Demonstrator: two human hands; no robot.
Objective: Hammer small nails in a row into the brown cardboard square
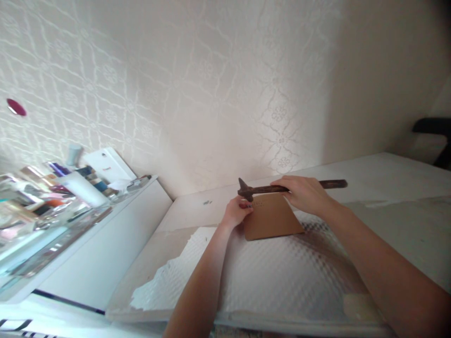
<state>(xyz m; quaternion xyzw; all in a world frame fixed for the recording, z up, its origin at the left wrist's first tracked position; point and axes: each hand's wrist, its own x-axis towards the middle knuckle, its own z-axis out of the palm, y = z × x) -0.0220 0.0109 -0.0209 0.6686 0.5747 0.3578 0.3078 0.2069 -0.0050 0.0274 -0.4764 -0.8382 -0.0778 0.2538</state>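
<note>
Right hand is clamping hammer mid-handle, left hand is touching brown board to its right, can't tell if pinching; hammer head is hovering by left fingertips, so mis-aimed swing risks smashing them.

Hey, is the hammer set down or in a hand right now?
In a hand: the right hand grips the hammer around its handle.

Domestic rm. indicated; exact type can't be confirmed. Pale wallpaper w/ floral & wavy-line pattern noted. White cabinet observed at L, its top crowded w/ white tube, small toiletry-type containers (partly blurred) & white box. Pale tabletop noted, partly covered w/ quilted-pattern sheet.
</note>
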